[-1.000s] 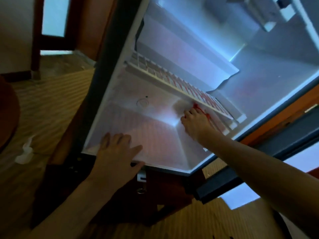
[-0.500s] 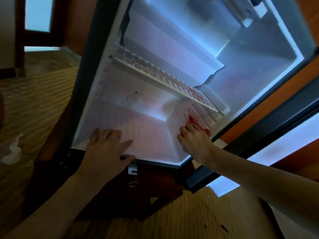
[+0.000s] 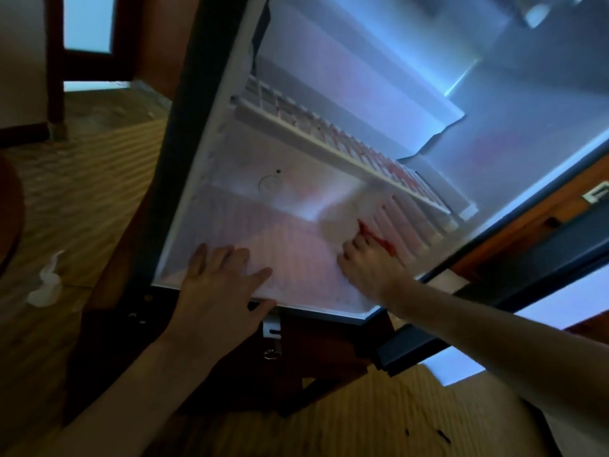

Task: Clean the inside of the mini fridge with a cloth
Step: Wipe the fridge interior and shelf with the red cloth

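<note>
On the mini fridge (image 3: 494, 192) floor, the right hand (image 3: 369, 268) clutched the red cloth (image 3: 379, 240) beside the right wall; the left hand (image 3: 217, 285) lay spread flat at the front lip.

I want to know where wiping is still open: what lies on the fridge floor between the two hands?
In the head view, only bare fridge floor separates the left hand from the right hand, which holds the red cloth.
</note>
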